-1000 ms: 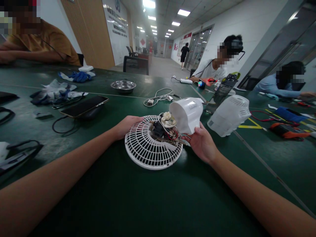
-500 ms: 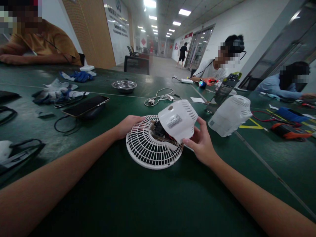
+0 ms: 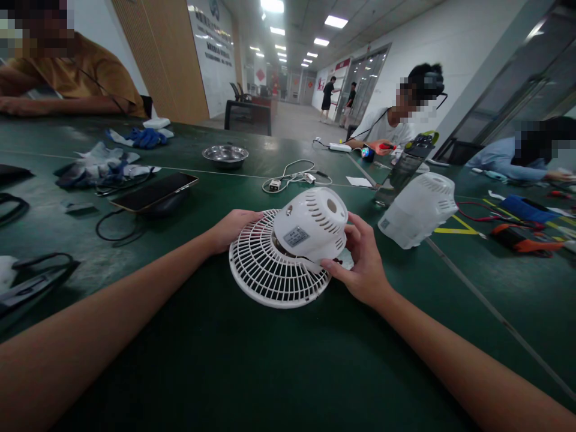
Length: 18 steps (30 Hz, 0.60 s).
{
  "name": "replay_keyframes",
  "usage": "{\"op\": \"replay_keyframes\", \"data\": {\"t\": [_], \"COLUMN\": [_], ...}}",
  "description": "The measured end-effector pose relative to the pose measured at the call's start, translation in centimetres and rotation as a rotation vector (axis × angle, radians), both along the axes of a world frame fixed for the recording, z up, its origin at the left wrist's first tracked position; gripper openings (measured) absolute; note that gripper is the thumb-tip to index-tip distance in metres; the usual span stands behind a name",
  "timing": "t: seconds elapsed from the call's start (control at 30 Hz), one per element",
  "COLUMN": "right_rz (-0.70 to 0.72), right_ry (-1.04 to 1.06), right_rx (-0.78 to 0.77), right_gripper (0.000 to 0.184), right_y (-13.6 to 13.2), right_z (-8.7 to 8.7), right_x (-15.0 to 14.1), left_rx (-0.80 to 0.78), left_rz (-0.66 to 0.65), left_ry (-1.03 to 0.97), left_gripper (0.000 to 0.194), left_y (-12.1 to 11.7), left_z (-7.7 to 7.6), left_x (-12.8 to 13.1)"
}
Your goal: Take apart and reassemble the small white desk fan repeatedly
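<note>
A round white fan grille [image 3: 279,288] lies on the green table in front of me. My left hand [image 3: 236,231] grips its far left rim, with some fingers hidden. Over the grille's middle sits a white motor cover [image 3: 310,225], vented and tilted, with a grey label on its side. My right hand [image 3: 360,261] holds this cover from the right, thumb at its lower edge and fingers behind. The motor and wires beneath are now almost fully hidden by the cover.
A white plastic housing [image 3: 418,210] and a dark bottle [image 3: 405,168] stand to the right. Behind the grille lie a white cable [image 3: 294,177] and a metal bowl [image 3: 225,156]. A phone [image 3: 155,192] and gloves [image 3: 96,165] are at left. A multimeter [image 3: 524,237] lies far right.
My right hand has turned the motor cover over and lowered it leftward onto the grille's middle, covering the motor and wires. My left hand has stayed on the rim.
</note>
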State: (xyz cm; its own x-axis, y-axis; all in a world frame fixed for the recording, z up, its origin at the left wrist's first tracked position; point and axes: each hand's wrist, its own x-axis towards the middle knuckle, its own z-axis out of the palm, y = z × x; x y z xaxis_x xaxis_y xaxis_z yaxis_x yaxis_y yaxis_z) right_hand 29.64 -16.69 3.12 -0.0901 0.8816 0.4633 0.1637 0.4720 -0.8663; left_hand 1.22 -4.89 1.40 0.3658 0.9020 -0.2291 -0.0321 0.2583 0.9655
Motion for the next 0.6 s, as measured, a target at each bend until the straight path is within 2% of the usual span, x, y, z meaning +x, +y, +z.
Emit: {"op": "replay_keyframes", "data": {"t": [0.17,0.37,0.6], "right_rz": [-0.019,-0.042,-0.012], "right_ry": [-0.094,-0.262,-0.371], "right_rx": [0.057,0.129,0.050], "right_gripper": [0.079,0.092,0.091], "right_y": [0.2,1.0,1.0], "right_z": [-0.4,-1.0,-1.0], "right_x": [-0.2,0.0,0.3], "left_rx": [0.021,0.129,0.196], "left_rz": [0.020,-0.024,-0.067], "left_ry": [0.053,0.164,0.185], "left_gripper": [0.014,0.016,0.021], "left_y": [-0.4,-0.7,-0.4], "left_z": [0.5,1.1,0.6], "left_x": [0.2,0.2,0.0]}}
